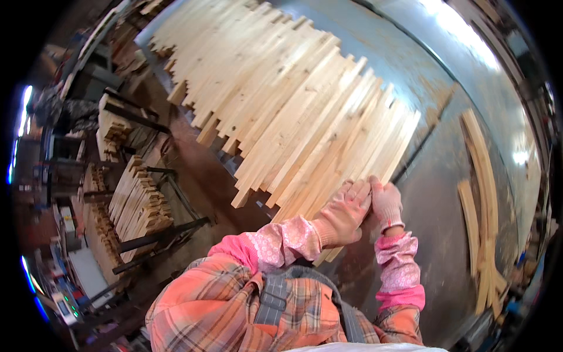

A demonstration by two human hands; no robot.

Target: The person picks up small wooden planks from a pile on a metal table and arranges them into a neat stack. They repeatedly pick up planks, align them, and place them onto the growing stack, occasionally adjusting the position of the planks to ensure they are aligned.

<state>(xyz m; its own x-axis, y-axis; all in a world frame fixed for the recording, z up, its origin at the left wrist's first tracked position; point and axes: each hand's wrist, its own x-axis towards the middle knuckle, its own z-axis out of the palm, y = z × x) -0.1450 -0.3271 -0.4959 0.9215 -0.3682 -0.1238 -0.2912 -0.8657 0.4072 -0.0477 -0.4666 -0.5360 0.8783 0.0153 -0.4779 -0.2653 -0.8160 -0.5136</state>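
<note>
A wide row of pale wooden strips (293,111) lies side by side on a metal table, their ends uneven. My left hand (347,212), in a light knitted glove, rests flat on the nearest strips with its fingers stretched out. Just to its right is my right hand (387,202), also gloved, its fingers curled at the side edge of the outermost strip (404,144). The two hands nearly touch. My right fingertips are partly hidden. Short strip ends (333,254) show below my left hand.
Several longer, bowed wood pieces (485,205) lie on the metal table (434,234) to the right. A dark seam crosses the tabletop. At left, stacked wood pieces (138,205) rest on a dark metal rack (164,234) beside the floor.
</note>
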